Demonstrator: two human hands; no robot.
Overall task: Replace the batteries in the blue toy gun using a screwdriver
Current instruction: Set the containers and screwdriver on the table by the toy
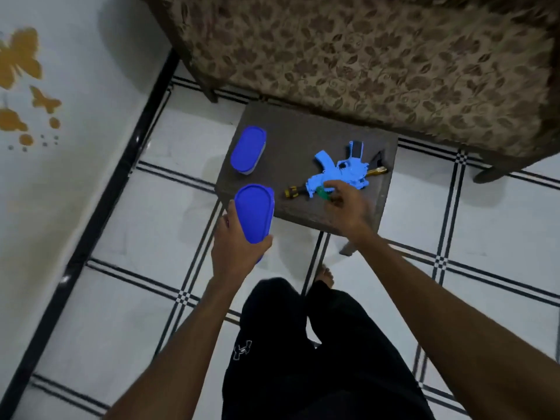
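Observation:
The light-blue toy gun (339,172) lies on a small dark table (297,137), with gold-and-black barrel ends sticking out at both sides. My right hand (345,204) rests at the gun's near edge, its fingers closed on a small green object (321,193); what this object is cannot be told. My left hand (236,247) grips a blue oval lidded container (254,212) just off the table's near left corner. A second blue oval container (248,151) stands on the table's left side.
A floral-patterned sofa (363,56) stands right behind the table. The floor is white tile with black stripes (169,183). A white wall with orange butterfly decals (24,71) runs along the left. My legs in black trousers (303,344) are below.

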